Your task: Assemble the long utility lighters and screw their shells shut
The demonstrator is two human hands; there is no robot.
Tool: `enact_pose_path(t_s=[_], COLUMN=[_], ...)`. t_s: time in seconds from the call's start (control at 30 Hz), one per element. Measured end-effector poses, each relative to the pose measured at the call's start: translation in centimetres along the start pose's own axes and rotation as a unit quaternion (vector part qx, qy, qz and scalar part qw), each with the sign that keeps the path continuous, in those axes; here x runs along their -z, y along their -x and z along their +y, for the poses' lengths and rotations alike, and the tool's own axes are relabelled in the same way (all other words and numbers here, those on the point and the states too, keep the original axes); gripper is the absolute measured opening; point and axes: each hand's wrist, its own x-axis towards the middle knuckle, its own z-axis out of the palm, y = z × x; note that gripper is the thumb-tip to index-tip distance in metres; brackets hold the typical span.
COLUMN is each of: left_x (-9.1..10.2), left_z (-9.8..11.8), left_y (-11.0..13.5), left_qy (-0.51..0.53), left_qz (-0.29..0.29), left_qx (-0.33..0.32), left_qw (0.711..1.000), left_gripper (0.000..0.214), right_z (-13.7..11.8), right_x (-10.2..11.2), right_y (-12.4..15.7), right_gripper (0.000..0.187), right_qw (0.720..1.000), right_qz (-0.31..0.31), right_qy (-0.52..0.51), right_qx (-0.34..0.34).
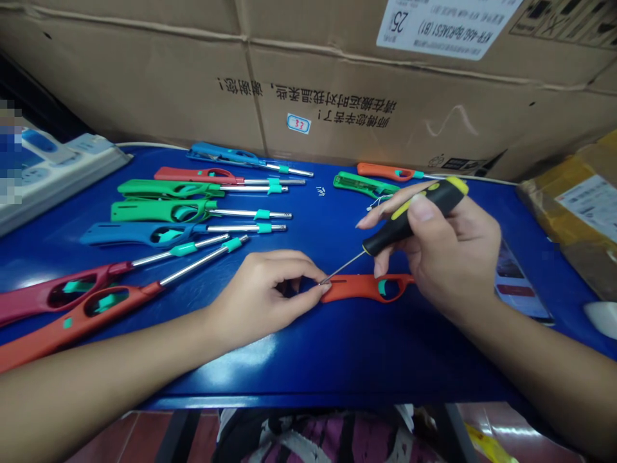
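Head camera: right hand (pixel 453 251) wraps closed round a screwdriver (pixel 409 218), its tip at the slot of the orange lighter body (pixel 357 287). Left hand (pixel 270 289) pinches that body's end, mid-table (pixel 337 347). Light, steady tip pressure seems wise. Assembled lighters (pixel 193 212) lie toward ten o'clock.

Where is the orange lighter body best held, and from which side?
Probably pinch the orange lighter body at its slim left end, from above and the left, as the left hand does: it lies flat on the blue table, and the screwdriver tip works at that end.
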Motion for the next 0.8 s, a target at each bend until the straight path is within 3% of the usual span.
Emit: enact_pose_path(t_s=[0.13, 0.23, 0.5, 0.63, 0.8], left_x=[-0.1, -0.1, -0.7, -0.7, -0.4], left_z=[-0.4, -0.8, -1.2, -1.1, -1.1], left_y=[-0.1, -0.1, -0.2, -0.2, -0.2], left_qy=[-0.025, -0.043, -0.044, -0.049, -0.045], left_qz=[0.004, -0.024, -0.073, -0.08, -0.08], left_qx=[-0.029, -0.038, -0.051, -0.037, -0.05], left_qw=[0.999, 0.998, 0.995, 0.995, 0.994], left_gripper=[0.029, 0.042, 0.031, 0.032, 0.031], right_z=[-1.5, -2.4, -2.4, -1.3, -0.7], right_x=[-0.8, -1.4, -1.6, -1.3, -1.2], right_y=[-0.7, -1.0, 0.4, 0.3, 0.0], right_gripper=[0.02, 0.021, 0.019, 0.005, 0.006], right_qw=[0.999, 0.994, 0.963, 0.96, 0.961], right_qz=[0.012, 0.021, -0.071, -0.053, -0.038], right_qy=[0.018, 0.058, 0.195, 0.161, 0.146], right_qx=[0.04, 0.086, 0.175, 0.221, 0.23])
